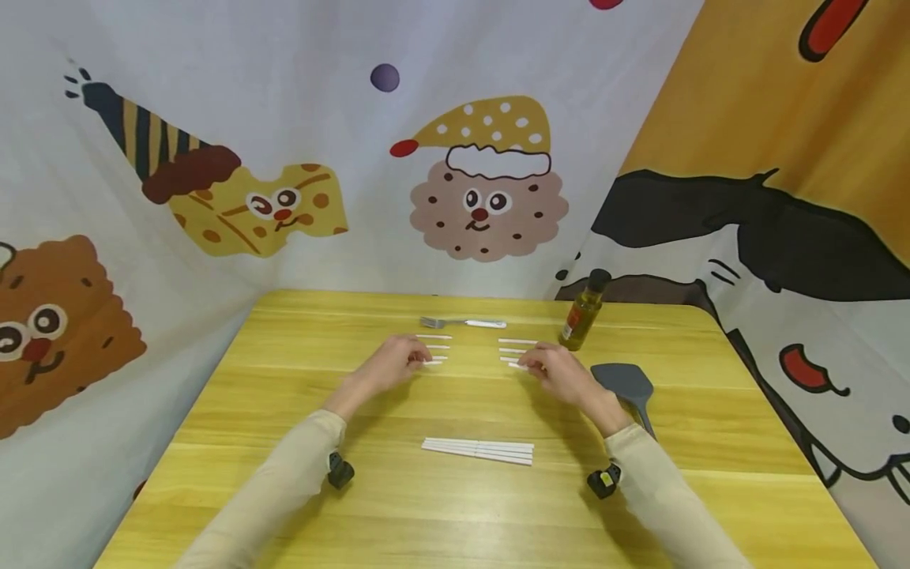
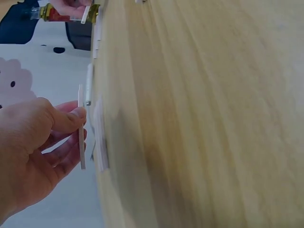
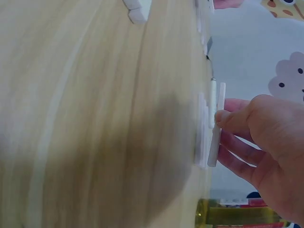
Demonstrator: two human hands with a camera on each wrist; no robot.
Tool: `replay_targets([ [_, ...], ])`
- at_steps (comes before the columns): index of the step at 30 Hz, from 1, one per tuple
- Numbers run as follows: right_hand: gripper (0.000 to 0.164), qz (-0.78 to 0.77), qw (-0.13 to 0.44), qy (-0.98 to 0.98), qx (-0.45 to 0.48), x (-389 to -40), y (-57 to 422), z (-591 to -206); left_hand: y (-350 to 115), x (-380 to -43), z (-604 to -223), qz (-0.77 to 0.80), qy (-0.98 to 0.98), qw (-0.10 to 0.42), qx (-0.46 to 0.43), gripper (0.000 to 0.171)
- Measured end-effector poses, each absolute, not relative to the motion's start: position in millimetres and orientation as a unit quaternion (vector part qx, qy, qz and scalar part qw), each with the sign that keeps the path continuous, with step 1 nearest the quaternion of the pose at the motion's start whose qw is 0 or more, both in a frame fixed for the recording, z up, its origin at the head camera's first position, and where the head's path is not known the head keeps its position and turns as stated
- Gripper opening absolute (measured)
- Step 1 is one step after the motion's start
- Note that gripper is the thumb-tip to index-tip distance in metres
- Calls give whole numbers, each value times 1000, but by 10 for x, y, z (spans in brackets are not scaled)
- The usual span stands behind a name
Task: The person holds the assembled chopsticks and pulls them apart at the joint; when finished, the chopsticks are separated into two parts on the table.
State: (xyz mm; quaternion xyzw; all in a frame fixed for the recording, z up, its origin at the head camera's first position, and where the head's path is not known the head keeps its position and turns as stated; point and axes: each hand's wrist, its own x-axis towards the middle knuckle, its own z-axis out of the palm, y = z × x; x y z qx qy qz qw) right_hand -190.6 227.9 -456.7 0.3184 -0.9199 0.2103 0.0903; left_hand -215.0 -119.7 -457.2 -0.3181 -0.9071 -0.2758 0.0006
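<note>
My left hand [image 1: 393, 362] pinches a short white stick [image 2: 81, 142] between thumb and fingers. In the left wrist view, that stick is held a little above the table. A second white stick [image 3: 215, 148] is pinched the same way by my right hand [image 1: 563, 371], also slightly raised. Beyond the left hand lie short white sticks [image 1: 435, 337] in a row, and a matching row of white sticks [image 1: 517, 341] lies beyond the right hand. Nearer to me, several longer white sticks [image 1: 476, 450] rest side by side on the table.
Behind the sticks lies a fork [image 1: 485, 323] with a white handle on the wooden table [image 1: 298, 490]. A dark-capped oil bottle [image 1: 583, 312] stands at the back right. Close to my right forearm is a grey spatula [image 1: 624, 382]. A printed curtain [image 1: 384, 237] hangs behind the table.
</note>
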Motion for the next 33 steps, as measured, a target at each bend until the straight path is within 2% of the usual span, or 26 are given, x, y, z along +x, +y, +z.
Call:
replay_targets([
  [11, 23, 202, 52, -928, 308, -2018, 2189, -4697, -1113, -2225, -4754, -280, -911, -17, -302, 19],
  [33, 19, 198, 64, -929, 307, -2014, 2155, -4795, -1071, -2211, -4822, -292, -913, -32, -283, 17],
])
